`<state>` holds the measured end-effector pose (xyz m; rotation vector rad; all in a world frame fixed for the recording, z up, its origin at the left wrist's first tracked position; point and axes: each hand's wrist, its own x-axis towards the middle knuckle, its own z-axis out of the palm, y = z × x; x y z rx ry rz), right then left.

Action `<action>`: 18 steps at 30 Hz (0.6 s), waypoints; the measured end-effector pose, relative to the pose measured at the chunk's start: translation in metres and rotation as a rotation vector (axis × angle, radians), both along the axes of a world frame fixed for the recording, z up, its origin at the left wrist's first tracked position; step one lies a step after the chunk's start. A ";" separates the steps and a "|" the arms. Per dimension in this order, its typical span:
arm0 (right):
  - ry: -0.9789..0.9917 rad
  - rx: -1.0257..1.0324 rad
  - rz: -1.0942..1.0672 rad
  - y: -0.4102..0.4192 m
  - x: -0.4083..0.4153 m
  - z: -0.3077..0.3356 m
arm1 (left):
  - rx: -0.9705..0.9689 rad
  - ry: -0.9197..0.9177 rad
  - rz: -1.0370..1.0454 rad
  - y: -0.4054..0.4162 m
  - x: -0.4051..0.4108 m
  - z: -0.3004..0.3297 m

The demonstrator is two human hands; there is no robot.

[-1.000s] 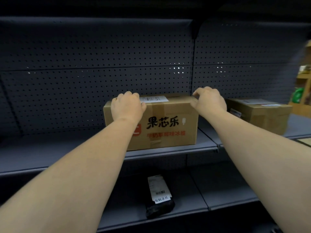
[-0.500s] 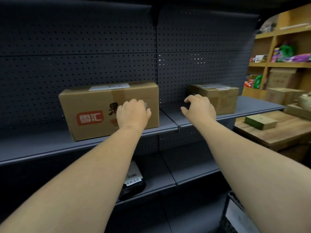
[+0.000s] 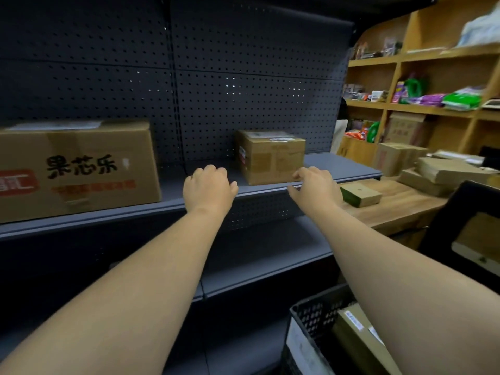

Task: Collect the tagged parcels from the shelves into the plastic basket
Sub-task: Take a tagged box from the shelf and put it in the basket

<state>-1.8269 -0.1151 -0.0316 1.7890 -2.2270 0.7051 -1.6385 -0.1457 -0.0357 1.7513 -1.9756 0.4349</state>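
Reaching with loosely curled, empty fingers, left hand (image 3: 209,186) and right hand (image 3: 315,186) flank the small parcel (image 3: 270,156) just beyond.

On the shelf (image 3: 338,171) I see a large box (image 3: 78,169) at left and a smaller parcel (image 3: 273,158) at right. My left hand (image 3: 208,188) and right hand (image 3: 316,188) reach before the parcel. The basket (image 3: 311,320) sits below right, holding a package (image 3: 354,328). A surface (image 3: 392,209) stands right of the shelf.
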 end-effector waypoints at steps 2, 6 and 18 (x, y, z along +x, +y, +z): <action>0.006 0.016 0.003 0.001 -0.025 -0.005 | 0.008 0.010 -0.005 0.000 -0.025 -0.005; 0.021 0.029 0.014 -0.002 -0.066 -0.012 | 0.013 0.049 -0.011 -0.002 -0.063 -0.013; -0.048 0.001 0.057 -0.048 -0.107 -0.001 | 0.008 0.119 0.051 -0.039 -0.094 0.001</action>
